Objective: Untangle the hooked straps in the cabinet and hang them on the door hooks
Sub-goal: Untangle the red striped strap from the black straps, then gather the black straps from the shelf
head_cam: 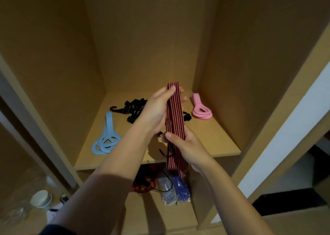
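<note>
Untangling step: left hand (157, 108) is pinching the top of the folded red-and-black striped elastic strap bundle (175, 120), right hand (184, 142) gripping lower, above the wooden cabinet shelf (205, 138). Next, I'd judge: freeing the dangling dark hook (165, 153).

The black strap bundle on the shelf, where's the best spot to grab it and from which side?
Grip the black strap bundle around its bunched webbing in the middle, coming from above and the front. Its hook curls out at the left end, so a hand closing on the thicker middle should avoid the hook and lift the tangle whole. Both hands are full now: the left hand and right hand hold the red striped strap.
</note>
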